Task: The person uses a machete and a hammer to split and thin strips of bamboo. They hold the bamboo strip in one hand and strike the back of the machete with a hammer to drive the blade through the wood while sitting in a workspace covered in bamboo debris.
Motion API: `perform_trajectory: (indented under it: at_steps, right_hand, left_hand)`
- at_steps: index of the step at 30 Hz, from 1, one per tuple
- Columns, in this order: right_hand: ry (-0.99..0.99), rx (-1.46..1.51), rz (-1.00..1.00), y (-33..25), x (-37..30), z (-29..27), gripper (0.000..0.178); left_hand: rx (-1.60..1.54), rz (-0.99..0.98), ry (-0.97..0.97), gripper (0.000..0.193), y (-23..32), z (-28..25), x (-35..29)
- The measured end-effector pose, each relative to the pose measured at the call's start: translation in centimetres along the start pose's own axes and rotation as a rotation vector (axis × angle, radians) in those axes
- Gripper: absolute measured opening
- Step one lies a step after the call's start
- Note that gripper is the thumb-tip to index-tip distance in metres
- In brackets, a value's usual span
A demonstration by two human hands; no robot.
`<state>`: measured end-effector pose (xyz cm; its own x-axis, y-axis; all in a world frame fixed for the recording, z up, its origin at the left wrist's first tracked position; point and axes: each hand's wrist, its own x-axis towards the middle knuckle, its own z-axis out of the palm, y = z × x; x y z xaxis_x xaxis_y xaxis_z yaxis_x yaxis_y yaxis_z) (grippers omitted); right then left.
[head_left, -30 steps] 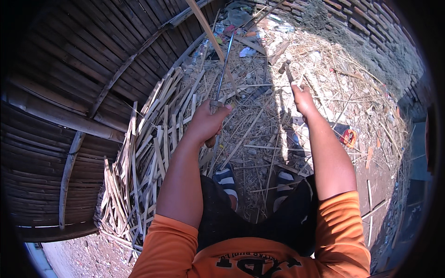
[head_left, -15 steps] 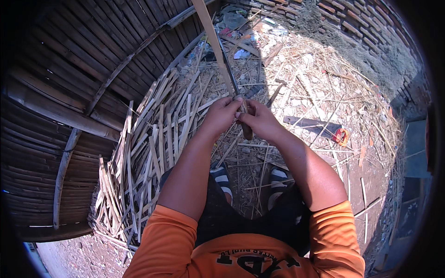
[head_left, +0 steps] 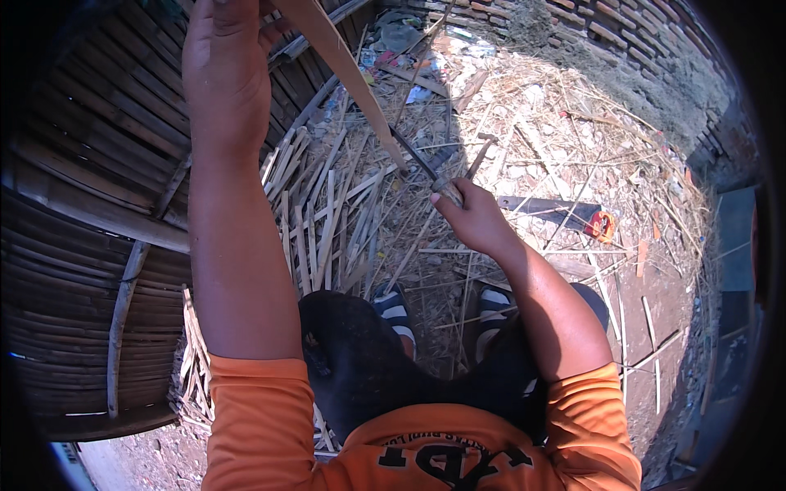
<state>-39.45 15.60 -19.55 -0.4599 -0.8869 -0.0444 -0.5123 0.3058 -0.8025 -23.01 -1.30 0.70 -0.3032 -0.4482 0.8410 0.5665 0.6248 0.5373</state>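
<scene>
Wooden strip slants up-left of the knife, its lower end near the right hand clasping the knife; left of the knife, the left hand has a grip that cannot be told.

Flat pale-brown wooden strip, slanting from the picture's top edge down rightward, lower end narrow, knife with slim dark blade and brownish handle, gripped in the right hand, blade pointing up-left, partly behind the strip
</scene>
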Motion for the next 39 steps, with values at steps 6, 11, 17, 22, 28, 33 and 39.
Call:
perform_trajectory:
  at_steps: [6, 11, 17, 22, 28, 33, 39]
  right_hand:
    - [0.036, -0.067, -0.053, 0.8, 0.2, 0.3, 0.051]
    - [-0.002, -0.055, -0.049, 0.8, 0.1, 0.3, 0.051]
    - [0.007, 0.139, -0.007, 0.6, 0.2, 0.6, 0.054]
    - [0.02, 0.033, -0.019, -1.4, -0.8, 0.6, 0.05]
    - [0.013, -0.019, -0.033, 0.0, 0.2, 1.5, 0.049]
    - [-0.016, 0.034, 0.022, 0.0, 0.7, 1.7, 0.05]
    - [0.032, 0.128, 0.008, -0.3, 0.4, 2.1, 0.051]
  left_hand:
    - [-0.201, -0.135, -0.097, 0.075, 3.2, 3.0, 0.9]
    - [-0.237, -0.087, -0.295, 0.071, 1.1, 0.2, 1.3]
    - [-0.269, -0.095, -0.298, 0.044, 0.9, 1.2, 1.8]
    - [-0.187, -0.076, -0.137, 0.038, 1.5, 2.5, 1.0]
    - [-0.208, -0.075, -0.134, 0.039, 1.5, 2.9, 0.9]
    - [-0.164, -0.083, -0.03, 0.039, 1.6, 3.0, 0.8]
    - [-0.154, -0.057, -0.034, 0.04, 1.6, 4.0, 0.7]
